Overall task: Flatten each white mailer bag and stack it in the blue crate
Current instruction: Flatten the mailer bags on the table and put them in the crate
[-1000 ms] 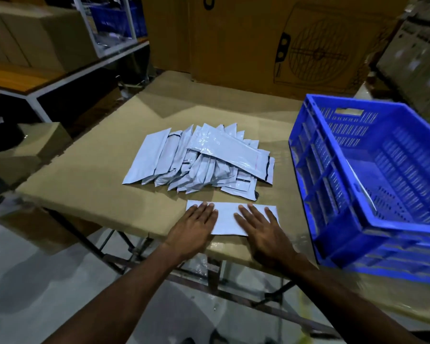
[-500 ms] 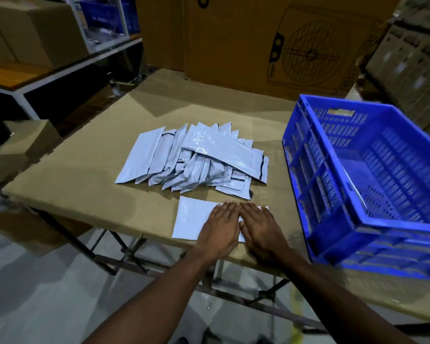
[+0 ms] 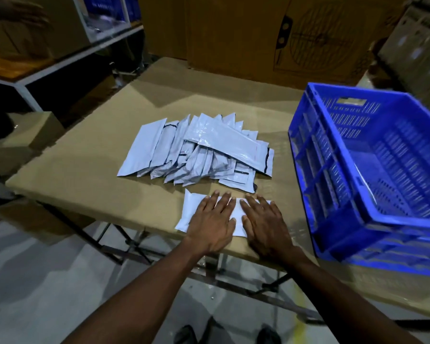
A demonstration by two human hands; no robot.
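left hand (image 3: 212, 223): flat, fingers straight, pressing white mailer bag (image 3: 190, 212) at lower centre | right hand (image 3: 265, 225): flat, splayed, pressing same bag | blue crate (image 3: 308, 155): right of frame | mailer pile (image 3: 199, 147): centre

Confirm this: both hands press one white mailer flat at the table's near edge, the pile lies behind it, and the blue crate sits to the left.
Wrong on one point: the head view shows the blue crate to the right. The rest stands: left hand and right hand press the mailer flat, pile behind.
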